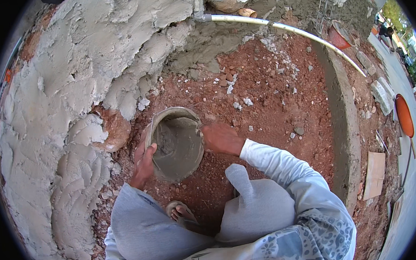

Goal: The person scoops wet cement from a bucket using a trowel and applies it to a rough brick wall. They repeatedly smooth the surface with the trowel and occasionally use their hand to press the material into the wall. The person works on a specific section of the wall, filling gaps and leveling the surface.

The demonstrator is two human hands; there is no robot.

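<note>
We've got both hands on one bucket (181, 113), which sits a touch toward 9 o'clock from the middle of our view. Our left hand (144, 163) grips it around the bucket's own 8 to 9 o'clock, thumb up at the rim and fingers wrapped along the outside. Our right hand (220, 138) is closed into a loose fist at about 3 o'clock, fingertips curled in at the edge. Whether it's pinching the rim itself or a handle there, we honestly can't tell.

Inside is a wet grey mix (176, 155), smooth on top and smeared up the wall. The bucket's underside is out of sight, and our left forearm mostly disappears behind the grey trousers (152, 228). Only one sandalled foot (177, 212) shows, partly covered, down toward 7 o'clock. Our body gets cut off at 6 o'clock.

Pose-wise, the right arm comes up from 5 o'clock in a pale sleeve (286, 161), elbow bent out, forearm angled toward 10. The left hand points up toward 1 o'clock, close by the knee.

Around us: red dirt (288, 111), lumpy grey mortar (50, 116) from 7 to 12 o'clock, and a white pipe (282, 26) curving between 12 and 2.
</note>
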